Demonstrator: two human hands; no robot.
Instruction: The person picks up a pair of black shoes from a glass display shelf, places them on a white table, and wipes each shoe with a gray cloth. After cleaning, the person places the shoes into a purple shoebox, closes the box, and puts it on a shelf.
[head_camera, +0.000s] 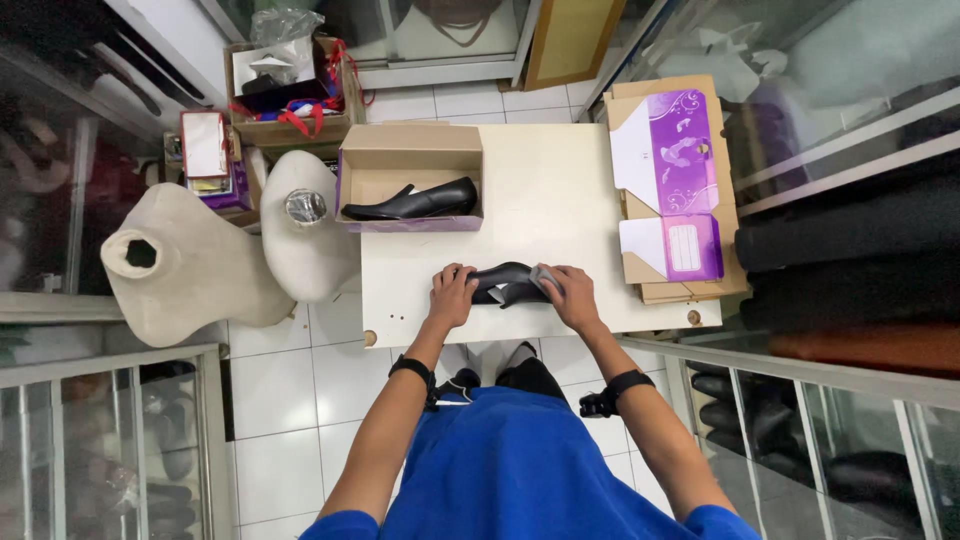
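Note:
A black heeled shoe lies on its side near the front edge of the white table. My left hand grips its left end. My right hand presses a small grey cloth against its right end. Behind them, an open cardboard shoe box holds a second black heeled shoe.
Flattened purple-and-white box blanks are stacked at the table's right. Two beige mannequin torsos stand on the tiled floor at the left, with cartons of oddments behind. Glass display cases flank both sides.

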